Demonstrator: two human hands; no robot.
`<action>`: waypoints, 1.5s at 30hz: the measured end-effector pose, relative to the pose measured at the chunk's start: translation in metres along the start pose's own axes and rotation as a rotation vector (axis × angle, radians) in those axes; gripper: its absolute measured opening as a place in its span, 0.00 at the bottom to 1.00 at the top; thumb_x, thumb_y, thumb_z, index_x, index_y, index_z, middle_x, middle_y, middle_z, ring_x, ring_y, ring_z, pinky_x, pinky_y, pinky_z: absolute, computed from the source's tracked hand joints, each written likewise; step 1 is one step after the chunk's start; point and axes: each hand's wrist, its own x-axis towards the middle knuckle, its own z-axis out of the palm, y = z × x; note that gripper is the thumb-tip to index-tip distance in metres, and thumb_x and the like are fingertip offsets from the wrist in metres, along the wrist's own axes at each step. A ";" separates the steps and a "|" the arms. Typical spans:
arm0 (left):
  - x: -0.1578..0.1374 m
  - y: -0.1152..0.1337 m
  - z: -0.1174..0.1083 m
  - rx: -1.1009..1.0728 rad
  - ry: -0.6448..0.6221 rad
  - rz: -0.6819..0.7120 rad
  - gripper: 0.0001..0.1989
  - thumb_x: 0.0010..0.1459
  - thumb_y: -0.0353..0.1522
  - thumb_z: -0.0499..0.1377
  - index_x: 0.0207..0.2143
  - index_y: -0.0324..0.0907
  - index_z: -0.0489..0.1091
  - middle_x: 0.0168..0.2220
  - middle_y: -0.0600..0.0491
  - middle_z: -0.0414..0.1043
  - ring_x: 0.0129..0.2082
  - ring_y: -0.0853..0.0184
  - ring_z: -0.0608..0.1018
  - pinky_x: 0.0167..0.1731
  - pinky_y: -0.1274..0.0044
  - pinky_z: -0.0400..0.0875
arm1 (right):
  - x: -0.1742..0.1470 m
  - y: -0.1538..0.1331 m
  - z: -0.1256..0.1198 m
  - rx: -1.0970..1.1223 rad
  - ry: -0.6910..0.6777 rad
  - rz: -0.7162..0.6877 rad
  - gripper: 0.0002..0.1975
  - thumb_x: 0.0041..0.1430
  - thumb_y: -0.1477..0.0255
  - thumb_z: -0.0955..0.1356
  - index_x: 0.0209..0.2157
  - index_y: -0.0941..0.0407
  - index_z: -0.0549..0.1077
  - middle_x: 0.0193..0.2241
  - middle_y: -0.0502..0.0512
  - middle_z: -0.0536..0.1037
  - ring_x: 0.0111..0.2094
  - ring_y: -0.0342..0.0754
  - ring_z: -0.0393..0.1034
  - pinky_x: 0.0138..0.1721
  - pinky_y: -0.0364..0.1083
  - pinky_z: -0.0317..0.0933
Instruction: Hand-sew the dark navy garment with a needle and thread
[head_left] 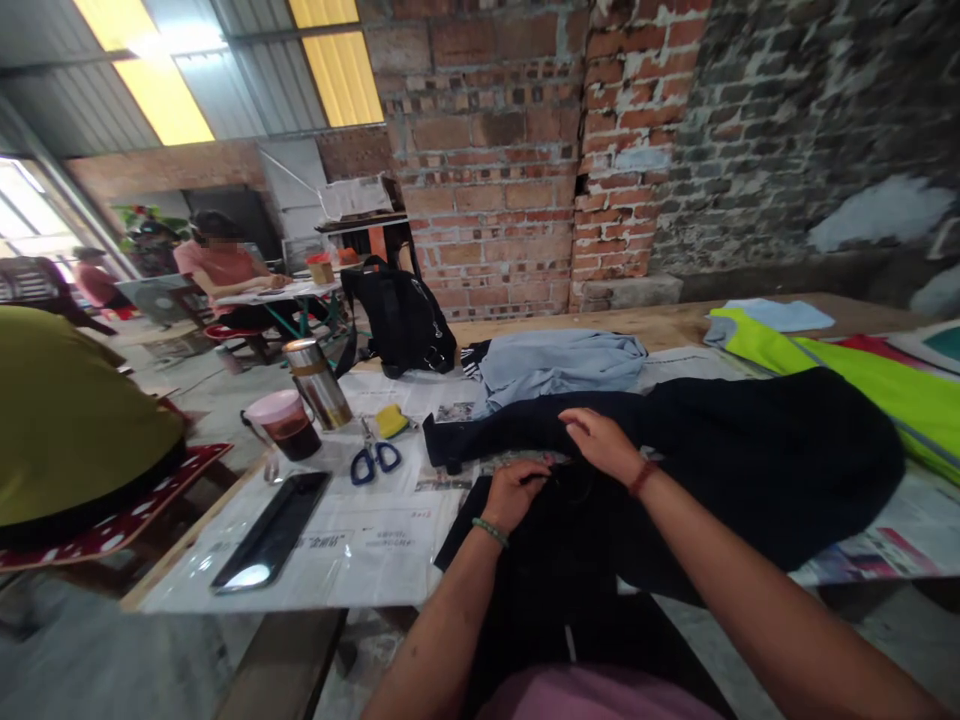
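A black or very dark navy garment (772, 460) is spread over the table in front of me and hangs toward my lap. My left hand (516, 492), with a green bead bracelet on the wrist, is closed in a pinch on a fold of this dark cloth. Just to its right and a little farther away, my right hand (604, 445) hovers over the garment, its fingers stretched out to the left. A red band circles that wrist. Whether a thread or other small thing lies between the hands cannot be made out against the dark cloth.
Left on the paper-covered table (375, 575) are a phone (271, 530), blue-handled scissors (375, 462), a yellow object (391, 421), a lidded cup (285, 425) and a steel flask (318, 383). Behind are a black backpack (401, 320), grey-blue cloth (562, 362) and neon-yellow cloth (847, 370). People sit leftward.
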 end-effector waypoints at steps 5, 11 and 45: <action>0.002 0.000 -0.002 0.047 0.011 0.007 0.09 0.44 0.23 0.57 0.26 0.43 0.73 0.30 0.52 0.76 0.33 0.66 0.75 0.39 0.73 0.68 | 0.000 0.021 0.025 0.404 -0.181 0.262 0.13 0.49 0.74 0.61 0.39 0.60 0.69 0.26 0.52 0.74 0.26 0.42 0.67 0.30 0.41 0.60; 0.005 -0.003 0.002 0.030 -0.006 0.038 0.10 0.44 0.22 0.57 0.27 0.43 0.73 0.31 0.52 0.75 0.33 0.66 0.75 0.39 0.72 0.69 | -0.018 0.025 0.025 0.606 -0.272 0.315 0.14 0.43 0.68 0.68 0.34 0.59 0.73 0.28 0.52 0.76 0.28 0.43 0.67 0.32 0.42 0.58; 0.007 -0.001 0.001 0.054 -0.005 0.040 0.09 0.47 0.25 0.57 0.30 0.44 0.74 0.30 0.53 0.75 0.33 0.67 0.75 0.37 0.73 0.68 | -0.026 0.026 0.044 0.689 -0.190 0.362 0.19 0.46 0.58 0.64 0.27 0.60 0.75 0.25 0.54 0.75 0.29 0.45 0.65 0.34 0.44 0.55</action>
